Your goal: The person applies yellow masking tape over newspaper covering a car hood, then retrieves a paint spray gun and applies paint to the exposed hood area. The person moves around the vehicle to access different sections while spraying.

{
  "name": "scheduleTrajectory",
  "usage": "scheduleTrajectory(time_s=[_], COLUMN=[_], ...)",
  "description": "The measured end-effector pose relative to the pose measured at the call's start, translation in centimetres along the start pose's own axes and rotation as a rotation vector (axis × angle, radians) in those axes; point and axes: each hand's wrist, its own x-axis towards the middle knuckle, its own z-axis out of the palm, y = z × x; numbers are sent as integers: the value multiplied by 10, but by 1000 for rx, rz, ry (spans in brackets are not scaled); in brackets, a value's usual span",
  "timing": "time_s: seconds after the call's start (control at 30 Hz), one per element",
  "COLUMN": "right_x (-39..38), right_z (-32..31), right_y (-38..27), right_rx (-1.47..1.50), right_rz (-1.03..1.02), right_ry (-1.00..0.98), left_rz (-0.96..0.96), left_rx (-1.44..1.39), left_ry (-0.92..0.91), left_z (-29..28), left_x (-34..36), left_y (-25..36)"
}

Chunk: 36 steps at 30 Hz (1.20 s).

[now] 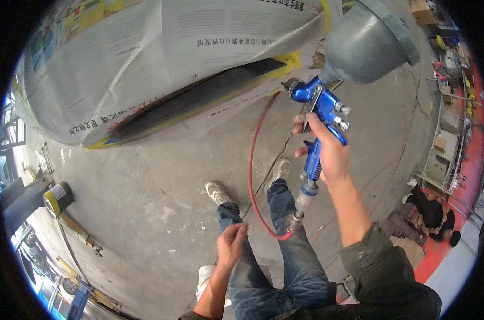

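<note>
My right hand (330, 146) is wrapped round the grip of a blue spray gun (313, 154), its thumb near the top of the handle. A large grey paint cup (362, 45) sits on top of the gun, tilted. From a clear fitting under the handle, a red air hose (251, 165) loops up toward the car. The gun's nozzle faces left, close to the end of a dark strip of car body (199, 93) framed by yellow masking tape (292, 60) and newspaper (146, 50). Lower down, in front of my thigh, my left hand (232, 245) is closed with nothing showing in it.
A crack runs across the concrete floor (172, 181) between my shoes. To the left stand a black can with a yellow band (58, 200) and a blue lift post (79, 301). Along the right, a person in dark clothes (431, 210) is beside shelving and boxes by a red strip.
</note>
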Motion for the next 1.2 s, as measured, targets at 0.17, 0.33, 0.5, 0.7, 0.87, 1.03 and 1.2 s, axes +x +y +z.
scheduleTrajectory(time_s=[0.17, 0.33, 0.5, 0.7, 0.87, 1.03, 1.2], right_x=[-26, -34, -41, -43, -49, -76, -91], right_z=[18, 37, 41, 42, 38, 87, 138], right_y=[5, 14, 43, 61, 60, 5, 9], right_rx=[-105, -95, 197, 413, -137, -262, -177], right_rz=[-73, -155, -266, -134, -316, -76, -60], right_ry=[15, -20, -154, -179, -127, -50, -157], left_rz=[420, 756, 959, 1055, 1126, 675, 345], left_rx=[-13, 209, 540, 849, 564, 364, 331], left_ry=[-1, 232, 434, 441, 396, 204, 130], left_z=[16, 23, 31, 21, -1, -55, -83], left_x=[15, 25, 37, 36, 32, -6, -46], left_y=[138, 244, 280, 274, 257, 172, 59])
